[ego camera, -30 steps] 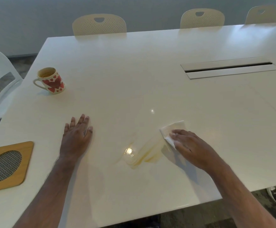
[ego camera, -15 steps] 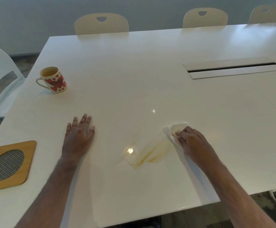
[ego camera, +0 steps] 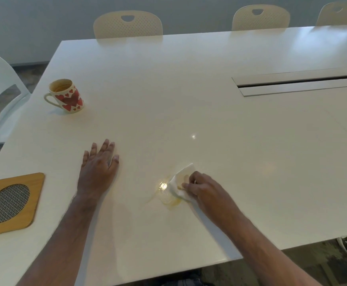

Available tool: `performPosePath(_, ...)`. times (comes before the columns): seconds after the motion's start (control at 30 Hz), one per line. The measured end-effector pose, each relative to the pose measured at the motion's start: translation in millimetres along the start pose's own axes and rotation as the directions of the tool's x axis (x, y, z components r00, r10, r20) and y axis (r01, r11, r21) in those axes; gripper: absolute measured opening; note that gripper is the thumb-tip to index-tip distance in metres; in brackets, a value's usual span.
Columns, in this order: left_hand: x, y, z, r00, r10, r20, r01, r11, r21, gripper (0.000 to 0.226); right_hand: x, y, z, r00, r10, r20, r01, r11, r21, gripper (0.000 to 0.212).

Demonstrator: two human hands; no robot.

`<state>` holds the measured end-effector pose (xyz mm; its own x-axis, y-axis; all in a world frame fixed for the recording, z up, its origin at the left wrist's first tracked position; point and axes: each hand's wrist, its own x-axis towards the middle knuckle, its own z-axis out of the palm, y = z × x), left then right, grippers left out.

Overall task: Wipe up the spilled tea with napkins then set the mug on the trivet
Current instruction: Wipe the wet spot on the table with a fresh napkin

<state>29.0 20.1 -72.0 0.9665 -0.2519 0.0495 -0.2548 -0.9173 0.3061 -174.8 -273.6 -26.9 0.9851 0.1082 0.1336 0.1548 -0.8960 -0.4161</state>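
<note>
- White table [ego camera: 209, 104] fills the frame.
- Trivet [ego camera: 11, 203] at left edge; mug [ego camera: 68, 96] upper left, well apart.
- Left hand [ego camera: 98, 168] lies flat, fingers straight.
- Right hand [ego camera: 203, 190], fingers curled, presses the napkin [ego camera: 181, 178] under its fingertips, lower centre.
- Tea puddle [ego camera: 168, 198] touches the napkin's left edge.

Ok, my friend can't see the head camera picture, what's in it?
A right hand presses a white napkin onto spilled tea on a white table. The left hand rests flat nearby, with a heart mug and a wooden trivet further left.
</note>
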Motion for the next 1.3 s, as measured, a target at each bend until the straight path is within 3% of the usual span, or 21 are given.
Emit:
performPosePath(0.13,0,-1,0,1.0,-0.002,-0.004,0.002,1.0,-0.007,0.056,-6,-12,8,0.981,-0.151,0.118,0.147,0.988,0.038,0.036)
performPosePath(0.23,0,1,1,1.0,-0.008,-0.002,0.008,1.0,-0.008,0.056,-4,-4,5,0.973,-0.206,0.1,0.205,0.978,0.026,0.032)
performPosePath(0.43,0,0,1,1.0,-0.008,-0.005,0.008,1.0,-0.006,0.055,44,27,5,0.996,-0.031,-0.083,0.032,0.999,0.008,0.019)
performPosePath(0.53,1,-1,1,1.0,-0.008,-0.005,0.008,1.0,-0.004,0.055,68,20,12,0.995,-0.009,-0.099,0.01,1.0,0.012,0.018)
performPosePath(0.67,0,0,1,1.0,-0.011,-0.003,0.011,1.0,-0.003,0.056,76,-12,24,0.991,-0.131,-0.03,0.131,0.991,0.012,0.023)
performPosePath(0.8,0,0,0,1.0,-0.014,-0.002,0.014,1.0,-0.005,0.056,53,-37,31,0.96,-0.263,0.099,0.25,0.96,0.126,0.019)
performPosePath(0.97,0,0,0,1.0,-0.012,-0.009,0.011,1.0,-0.017,0.056,20,-19,14,0.899,-0.396,0.185,0.375,0.917,0.139,0.031)
performPosePath(1.07,0,1,0,1.0,-0.011,-0.012,0.011,1.0,-0.019,0.056,23,7,-2,0.939,-0.294,0.179,0.276,0.954,0.12,0.024)
performPosePath(1.17,0,1,0,1.0,-0.012,-0.014,0.012,1.0,-0.009,0.056,44,35,-14,0.987,-0.15,0.054,0.148,0.988,0.045,0.015)
performPosePath(1.3,0,0,0,1.0,-0.004,-0.005,0.004,1.0,-0.015,0.056,84,52,-11,0.998,-0.002,-0.066,0.002,1.0,-0.007,0.021)
